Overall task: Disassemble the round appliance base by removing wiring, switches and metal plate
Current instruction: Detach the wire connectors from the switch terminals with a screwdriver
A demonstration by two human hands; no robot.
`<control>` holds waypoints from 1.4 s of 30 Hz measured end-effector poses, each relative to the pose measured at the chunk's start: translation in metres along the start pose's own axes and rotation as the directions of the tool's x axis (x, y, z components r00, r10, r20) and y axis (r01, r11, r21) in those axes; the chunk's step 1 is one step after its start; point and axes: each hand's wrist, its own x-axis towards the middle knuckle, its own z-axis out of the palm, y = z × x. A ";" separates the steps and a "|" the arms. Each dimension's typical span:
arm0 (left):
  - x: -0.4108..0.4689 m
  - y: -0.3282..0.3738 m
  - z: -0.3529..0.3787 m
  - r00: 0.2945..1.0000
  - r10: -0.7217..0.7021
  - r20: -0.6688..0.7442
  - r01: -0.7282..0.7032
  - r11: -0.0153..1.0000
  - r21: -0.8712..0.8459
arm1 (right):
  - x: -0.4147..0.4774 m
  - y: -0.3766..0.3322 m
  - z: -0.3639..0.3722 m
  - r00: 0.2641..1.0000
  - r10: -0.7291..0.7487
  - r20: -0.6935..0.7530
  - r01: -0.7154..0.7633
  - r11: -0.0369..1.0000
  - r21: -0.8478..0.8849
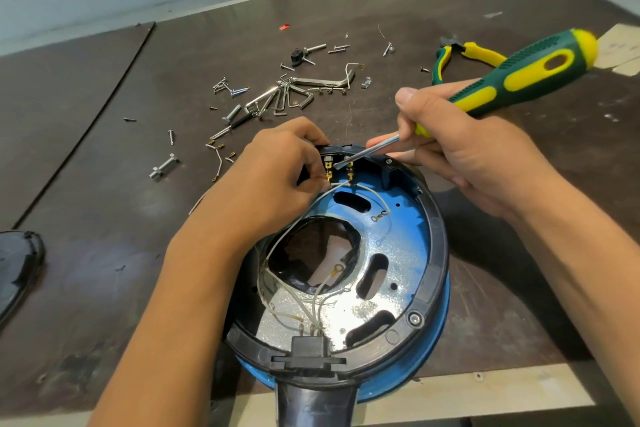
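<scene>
The round appliance base (431,253) sits in the lower centre of the frame on a dark, scuffed tabletop (104,156). It has a black plastic ring around a blue outer shell. Inside it lies a shiny, speckled metal plate (391,246) with a ragged central opening and several oblong slots. Thin white wires (294,298) loop across the plate; some run to a black connector block (308,347) at the lower rim, and a few loose ends carry small ring terminals. At the upper rim is a black switch (341,158) with brass tab terminals.

The left hand (277,166) reaches in from the lower left. Its fingers are curled, and the fingertips pinch one of the white wires just beside the brass terminals. The right hand (464,156) comes in from the right and wraps around a screwdriver (519,80), thumb raised along the ribbed green-and-yellow handle. The steel shaft slants down to the left, with its flat tip at the switch terminals.

In the upper centre of the frame, bright hex keys (287,97) and scattered screws (228,90) lie on the tabletop. Green-and-yellow pliers (460,55) rest at the upper right.
</scene>
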 end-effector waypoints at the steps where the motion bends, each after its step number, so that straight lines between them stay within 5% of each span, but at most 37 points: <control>1: 0.000 0.000 0.000 1.000 -0.004 0.002 0.004 1.000 0.001 | 0.002 0.003 -0.002 1.000 -0.005 -0.001 0.005 1.000 -0.009; 13: 0.001 0.002 -0.001 1.000 -0.023 0.020 0.022 0.999 0.041 | 0.007 0.007 -0.009 1.000 -0.003 0.000 0.003 1.000 -0.021; 27: -0.001 0.001 0.000 1.000 -0.004 -0.012 0.004 1.000 0.003 | 0.006 0.028 -0.014 0.987 -0.163 0.009 0.163 0.987 -0.006; 42: 0.000 0.000 0.000 1.000 0.004 0.012 -0.004 1.000 0.012 | 0.006 0.021 -0.013 0.994 -0.109 -0.013 0.107 0.992 -0.070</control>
